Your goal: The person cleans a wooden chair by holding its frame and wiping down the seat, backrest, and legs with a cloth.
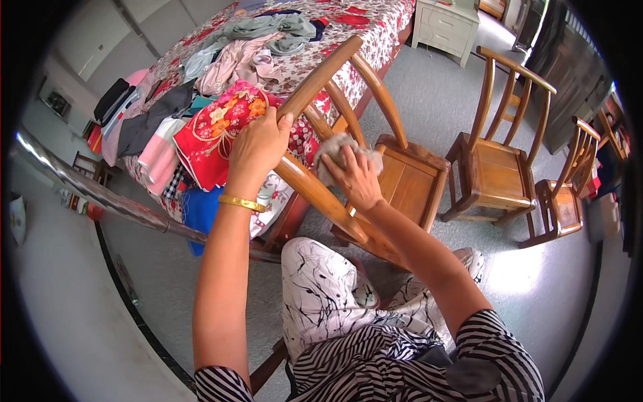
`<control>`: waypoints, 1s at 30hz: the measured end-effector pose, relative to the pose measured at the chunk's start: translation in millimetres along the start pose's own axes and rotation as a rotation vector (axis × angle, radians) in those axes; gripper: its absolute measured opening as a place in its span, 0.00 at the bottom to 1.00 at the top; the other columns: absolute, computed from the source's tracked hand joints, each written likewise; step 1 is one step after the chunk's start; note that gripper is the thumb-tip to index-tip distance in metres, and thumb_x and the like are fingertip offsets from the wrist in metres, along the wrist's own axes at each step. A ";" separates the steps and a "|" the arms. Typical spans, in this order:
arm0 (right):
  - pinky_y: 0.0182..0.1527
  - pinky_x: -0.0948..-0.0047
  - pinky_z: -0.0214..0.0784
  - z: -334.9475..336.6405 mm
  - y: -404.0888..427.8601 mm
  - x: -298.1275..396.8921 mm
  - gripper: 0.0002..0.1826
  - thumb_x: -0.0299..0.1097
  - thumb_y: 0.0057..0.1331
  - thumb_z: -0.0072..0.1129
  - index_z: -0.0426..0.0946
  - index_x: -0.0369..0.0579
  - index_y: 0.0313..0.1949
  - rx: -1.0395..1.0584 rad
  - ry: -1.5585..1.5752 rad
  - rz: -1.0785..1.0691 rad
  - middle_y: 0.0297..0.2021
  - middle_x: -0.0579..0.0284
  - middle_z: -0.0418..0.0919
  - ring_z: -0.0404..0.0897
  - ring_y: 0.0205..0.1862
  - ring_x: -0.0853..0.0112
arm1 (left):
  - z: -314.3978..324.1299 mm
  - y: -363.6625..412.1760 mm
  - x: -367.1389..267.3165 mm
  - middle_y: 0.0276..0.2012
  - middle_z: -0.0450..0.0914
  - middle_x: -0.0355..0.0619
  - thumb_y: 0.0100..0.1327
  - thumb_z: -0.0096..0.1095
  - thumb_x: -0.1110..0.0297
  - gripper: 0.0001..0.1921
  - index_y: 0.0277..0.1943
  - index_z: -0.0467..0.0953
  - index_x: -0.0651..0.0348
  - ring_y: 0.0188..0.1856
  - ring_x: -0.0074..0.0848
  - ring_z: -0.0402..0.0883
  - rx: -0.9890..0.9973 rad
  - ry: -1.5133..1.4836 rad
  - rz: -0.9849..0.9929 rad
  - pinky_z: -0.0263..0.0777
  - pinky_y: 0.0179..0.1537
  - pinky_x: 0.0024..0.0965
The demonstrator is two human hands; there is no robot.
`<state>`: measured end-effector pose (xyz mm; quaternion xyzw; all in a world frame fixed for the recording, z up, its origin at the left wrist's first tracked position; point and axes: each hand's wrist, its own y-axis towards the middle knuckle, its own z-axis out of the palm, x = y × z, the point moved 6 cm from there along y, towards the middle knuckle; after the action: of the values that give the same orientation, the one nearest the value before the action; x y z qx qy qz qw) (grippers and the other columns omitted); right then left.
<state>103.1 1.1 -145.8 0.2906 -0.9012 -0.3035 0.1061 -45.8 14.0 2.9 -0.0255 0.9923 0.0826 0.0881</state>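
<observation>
Right before me stands a wooden chair with a slatted back. My left hand grips the curved top rail of its back, thumb lying along the wood. In my right hand is a bunched greyish-beige cloth, pressed against the back's slats above the seat. My fingers are spread over the cloth and hide part of the slats behind it. A gold-coloured bangle circles my left wrist.
Two more wooden chairs, one nearer and one farther, stand to the right. At left, a floral-covered bed bears piled clothes and a red embroidered cloth. A metal rail crosses the left side. A white nightstand stands at the back.
</observation>
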 end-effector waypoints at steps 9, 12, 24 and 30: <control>0.46 0.65 0.61 72.8 -94.5 -17.5 0.33 0.32 0.55 0.51 0.58 0.71 0.61 0.345 -0.074 0.040 0.52 0.55 0.59 0.63 0.50 0.61 | 1.6 3.6 -6.4 0.38 0.76 0.64 0.66 0.34 0.50 0.24 0.49 0.67 0.64 0.43 0.55 0.74 0.029 0.036 -0.018 0.65 0.44 0.51; 0.47 0.65 0.62 81.5 -97.4 -11.8 0.31 0.33 0.56 0.49 0.60 0.70 0.61 0.484 -0.057 0.098 0.53 0.56 0.59 0.63 0.52 0.60 | -0.3 1.9 -3.7 0.38 0.76 0.65 0.66 0.34 0.50 0.24 0.48 0.67 0.64 0.43 0.55 0.74 -0.020 0.025 -0.002 0.65 0.44 0.51; 0.43 0.64 0.69 17.5 -35.3 -110.9 0.19 0.32 0.48 0.52 0.77 0.46 0.42 0.422 0.801 0.545 0.32 0.44 0.77 0.78 0.37 0.56 | -3.9 -1.2 -9.5 0.35 0.76 0.64 0.66 0.37 0.55 0.21 0.38 0.68 0.68 0.39 0.52 0.76 -0.034 0.028 0.010 0.68 0.42 0.49; 0.43 0.61 0.69 -25.7 99.5 -113.8 0.17 0.33 0.49 0.52 0.77 0.42 0.39 -0.069 0.872 0.500 0.32 0.41 0.77 0.77 0.37 0.52 | -3.1 -2.9 -11.0 0.34 0.76 0.63 0.66 0.38 0.55 0.21 0.38 0.68 0.68 0.38 0.53 0.76 -0.036 0.017 0.019 0.68 0.41 0.49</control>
<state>158.9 120.0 -66.5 0.1617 -0.8046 -0.1485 0.5518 -35.4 11.0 7.5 -0.0186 0.9916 0.1009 0.0785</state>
